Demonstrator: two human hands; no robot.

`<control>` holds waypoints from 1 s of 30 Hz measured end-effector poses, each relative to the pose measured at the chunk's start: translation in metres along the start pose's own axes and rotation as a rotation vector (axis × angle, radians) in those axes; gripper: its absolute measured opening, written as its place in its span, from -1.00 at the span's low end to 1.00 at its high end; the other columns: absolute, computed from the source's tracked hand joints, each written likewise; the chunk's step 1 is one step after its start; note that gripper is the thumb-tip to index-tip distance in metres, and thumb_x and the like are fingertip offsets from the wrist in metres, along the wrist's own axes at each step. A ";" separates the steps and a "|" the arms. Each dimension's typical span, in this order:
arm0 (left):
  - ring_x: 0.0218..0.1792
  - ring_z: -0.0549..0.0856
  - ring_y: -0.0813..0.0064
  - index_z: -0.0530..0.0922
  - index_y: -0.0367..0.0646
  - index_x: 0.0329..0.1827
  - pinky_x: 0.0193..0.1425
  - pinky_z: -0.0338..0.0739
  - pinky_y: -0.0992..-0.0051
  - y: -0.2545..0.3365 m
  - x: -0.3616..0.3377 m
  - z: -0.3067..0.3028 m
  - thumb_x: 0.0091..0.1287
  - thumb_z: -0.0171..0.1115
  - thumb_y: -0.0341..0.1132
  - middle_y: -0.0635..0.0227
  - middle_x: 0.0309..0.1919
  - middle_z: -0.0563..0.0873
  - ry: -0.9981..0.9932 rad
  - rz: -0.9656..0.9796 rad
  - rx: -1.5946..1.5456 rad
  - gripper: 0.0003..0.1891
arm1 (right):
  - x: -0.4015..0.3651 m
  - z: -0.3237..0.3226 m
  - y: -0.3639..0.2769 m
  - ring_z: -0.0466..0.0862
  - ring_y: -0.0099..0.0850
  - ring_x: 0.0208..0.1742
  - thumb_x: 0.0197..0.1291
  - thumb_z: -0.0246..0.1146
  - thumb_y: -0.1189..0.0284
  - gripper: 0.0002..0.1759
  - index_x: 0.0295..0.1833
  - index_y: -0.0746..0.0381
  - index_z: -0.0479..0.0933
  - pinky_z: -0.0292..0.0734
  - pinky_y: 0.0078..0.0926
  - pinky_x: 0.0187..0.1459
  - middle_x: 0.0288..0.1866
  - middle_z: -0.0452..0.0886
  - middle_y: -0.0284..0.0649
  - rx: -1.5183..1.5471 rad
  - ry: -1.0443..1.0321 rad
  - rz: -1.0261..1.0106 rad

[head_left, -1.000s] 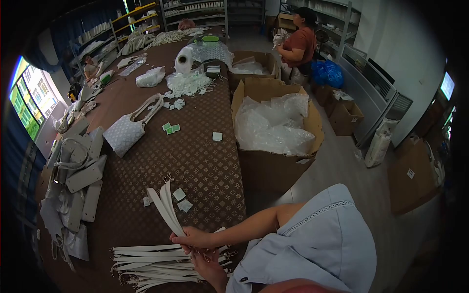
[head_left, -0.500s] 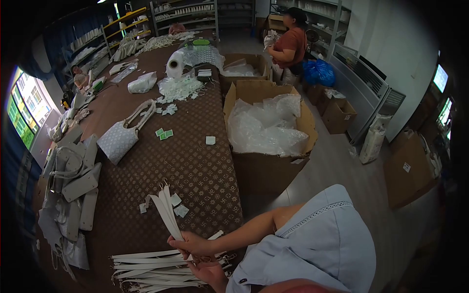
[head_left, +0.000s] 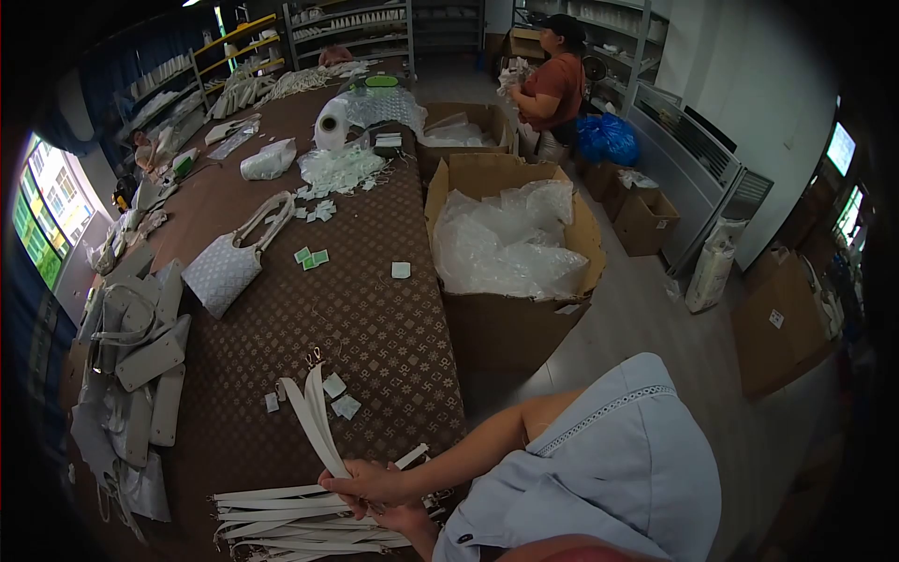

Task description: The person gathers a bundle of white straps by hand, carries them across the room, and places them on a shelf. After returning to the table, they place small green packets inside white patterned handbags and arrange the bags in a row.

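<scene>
Table: brown cloth-covered surface with a pale repeating pattern (head_left: 375, 309); work done at its near end.
Strap pile: flat, narrow white straps with metal ends (head_left: 272, 520), laid crosswise on the table below the hands.
Held bundle: several long, flat white straps (head_left: 314, 421); step judged to be gathering by hand; next move judged to call for a firm, even hold, so none is slipped.
Right hand (head_left: 370, 484): bundle pinched between thumb and fingers; straps extended beyond the grip to the upper left.
Left hand (head_left: 407, 518): partly hidden below the right; whether anything is gripped cannot be told.
Clasps: small gold-toned metal hooks (head_left: 315, 357), seen at the bundle's far end.
</scene>
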State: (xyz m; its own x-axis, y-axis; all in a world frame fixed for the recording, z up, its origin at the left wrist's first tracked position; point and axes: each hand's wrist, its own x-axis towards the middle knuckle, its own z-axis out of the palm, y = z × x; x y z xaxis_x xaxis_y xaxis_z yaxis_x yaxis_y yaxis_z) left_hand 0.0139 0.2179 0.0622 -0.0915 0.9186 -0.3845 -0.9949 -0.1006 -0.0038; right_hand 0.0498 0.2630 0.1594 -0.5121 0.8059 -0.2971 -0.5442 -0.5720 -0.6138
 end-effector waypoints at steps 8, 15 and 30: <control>0.07 0.47 0.46 0.43 -0.04 0.06 0.15 0.37 0.40 0.003 0.002 0.003 0.38 -0.13 -0.03 0.38 0.02 0.50 -0.038 0.032 0.023 -0.64 | 0.007 -0.010 0.012 0.40 -0.70 -0.63 0.23 0.16 0.22 -0.62 -0.01 0.28 0.37 0.34 -0.77 -0.57 -0.59 0.39 -0.43 -0.063 0.060 -0.150; 0.08 0.47 0.47 0.43 -0.10 0.06 0.17 0.35 0.40 0.006 -0.020 0.040 0.39 -0.13 -0.03 0.37 0.06 0.48 -0.188 0.085 0.079 -0.61 | 0.029 -0.023 -0.020 0.44 -0.70 -0.53 0.22 0.18 0.26 -0.64 0.00 0.27 0.34 0.39 -0.73 -0.51 -0.47 0.44 -0.41 -0.310 -0.040 -0.110; -0.08 0.50 0.64 0.37 -0.07 0.09 0.03 0.42 0.56 0.003 -0.009 0.028 0.42 -0.15 -0.14 0.46 -0.08 0.49 0.030 0.295 0.186 -0.69 | 0.009 -0.016 0.002 0.47 -0.63 -0.61 0.21 0.19 0.25 -0.70 -0.12 0.25 0.40 0.44 -0.65 -0.54 -0.60 0.46 -0.39 -0.215 -0.077 0.070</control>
State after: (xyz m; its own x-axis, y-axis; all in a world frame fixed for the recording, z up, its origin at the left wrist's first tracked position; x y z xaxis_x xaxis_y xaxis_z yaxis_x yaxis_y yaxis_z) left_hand 0.0109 0.2198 0.0919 -0.3774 0.8483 -0.3714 -0.9169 -0.2860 0.2784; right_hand 0.0543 0.2716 0.1436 -0.5969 0.7469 -0.2930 -0.3555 -0.5736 -0.7379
